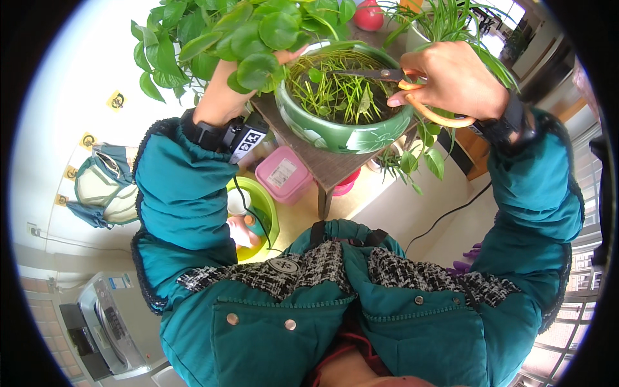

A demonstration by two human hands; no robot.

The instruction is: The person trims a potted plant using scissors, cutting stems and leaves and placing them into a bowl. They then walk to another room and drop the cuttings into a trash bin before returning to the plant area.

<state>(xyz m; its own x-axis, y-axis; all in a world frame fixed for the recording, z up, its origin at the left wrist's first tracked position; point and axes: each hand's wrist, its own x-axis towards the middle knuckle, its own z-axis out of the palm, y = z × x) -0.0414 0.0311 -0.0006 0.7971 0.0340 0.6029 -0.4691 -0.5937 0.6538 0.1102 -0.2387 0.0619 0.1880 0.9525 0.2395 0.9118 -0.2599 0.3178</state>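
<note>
A green glazed ceramic pot (333, 133) with pale leaf and flower decoration holds many thin green stems (348, 94), several of them cut short or leaning. My right hand (449, 72) grips orange-handled scissors (384, 73). Their dark blades point left across the pot's opening, above the stems; I cannot tell whether they touch any. At the pot's left rim, my left hand (225, 89) is among round pennywort-like leaves (258, 70), which lean to that side. Leaves cover most of its fingers, and only some fingertips show by the rim. Its grip is hidden.
The pot stands on a wooden stool (319, 167). Around it are a trailing leafy plant (164, 58), a red vase (368, 17) and a spider plant (445, 22). Below are a pink lidded box (285, 174), a lime-green basin (271, 213) with bottles, and a black cable (449, 213).
</note>
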